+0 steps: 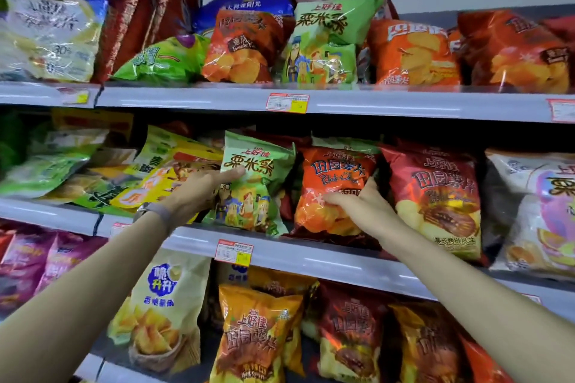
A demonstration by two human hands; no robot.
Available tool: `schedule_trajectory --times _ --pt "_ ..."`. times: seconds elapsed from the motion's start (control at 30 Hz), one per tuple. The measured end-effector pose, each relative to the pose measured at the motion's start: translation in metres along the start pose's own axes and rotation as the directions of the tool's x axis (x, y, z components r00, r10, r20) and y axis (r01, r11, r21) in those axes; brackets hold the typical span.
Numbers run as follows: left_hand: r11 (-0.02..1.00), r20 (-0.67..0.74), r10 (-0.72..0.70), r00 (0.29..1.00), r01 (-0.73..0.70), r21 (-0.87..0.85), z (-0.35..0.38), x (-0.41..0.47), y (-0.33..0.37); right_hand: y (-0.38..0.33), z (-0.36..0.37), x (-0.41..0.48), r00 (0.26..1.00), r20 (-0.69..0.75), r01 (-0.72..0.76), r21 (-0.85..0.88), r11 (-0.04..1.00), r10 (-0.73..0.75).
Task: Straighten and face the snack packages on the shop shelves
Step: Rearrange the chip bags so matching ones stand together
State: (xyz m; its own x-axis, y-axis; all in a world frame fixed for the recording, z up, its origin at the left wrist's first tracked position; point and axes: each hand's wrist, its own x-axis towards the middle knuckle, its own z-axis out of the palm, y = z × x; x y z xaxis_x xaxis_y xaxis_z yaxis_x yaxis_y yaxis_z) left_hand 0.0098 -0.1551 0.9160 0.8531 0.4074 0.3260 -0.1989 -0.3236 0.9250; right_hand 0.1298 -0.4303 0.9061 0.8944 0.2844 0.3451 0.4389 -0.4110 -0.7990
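glossy crinkled plastic snack bags (336,190), smooth painted-metal shelf edges (357,102)

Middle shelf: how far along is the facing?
Done: the red bag stands upright, front out. In hand: the left hand touches the green bag and the right hand grips the orange bag; both bags already show their fronts. Left: the yellow bags beside them lie slumped, and on the top shelf a lime bag lies tipped over.
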Motion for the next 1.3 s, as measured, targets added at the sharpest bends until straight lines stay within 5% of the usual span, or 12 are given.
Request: schedule_trajectory --times 0.3,0.53,0.63,0.9,1.3 --pt "0.998 0.106 0.043 0.993 -0.047 0.034 0.006 0.022 -0.020 0.003 0.005 0.010 0.997 -0.011 -0.080 0.076 0.994 0.081" --pt "0.996 -0.096 0.076 0.992 -0.071 0.060 0.000 0.030 -0.011 0.004 0.007 0.010 0.994 -0.084 -0.052 0.176 0.983 0.068" --pt "0.995 -0.192 0.067 0.979 -0.079 -0.056 -0.008 0.029 -0.004 0.005 0.014 0.008 0.993 -0.107 -0.017 0.230 0.973 0.043" --pt "0.993 -0.138 -0.024 0.990 0.007 -0.119 -0.072 0.008 -0.012 -0.010 0.052 -0.001 0.973 -0.227 0.094 0.250 0.964 -0.036" --pt "0.998 -0.302 -0.015 0.953 -0.005 -0.063 -0.117 -0.060 -0.025 -0.062 0.147 0.000 0.979 -0.182 0.132 0.236 0.963 -0.090"
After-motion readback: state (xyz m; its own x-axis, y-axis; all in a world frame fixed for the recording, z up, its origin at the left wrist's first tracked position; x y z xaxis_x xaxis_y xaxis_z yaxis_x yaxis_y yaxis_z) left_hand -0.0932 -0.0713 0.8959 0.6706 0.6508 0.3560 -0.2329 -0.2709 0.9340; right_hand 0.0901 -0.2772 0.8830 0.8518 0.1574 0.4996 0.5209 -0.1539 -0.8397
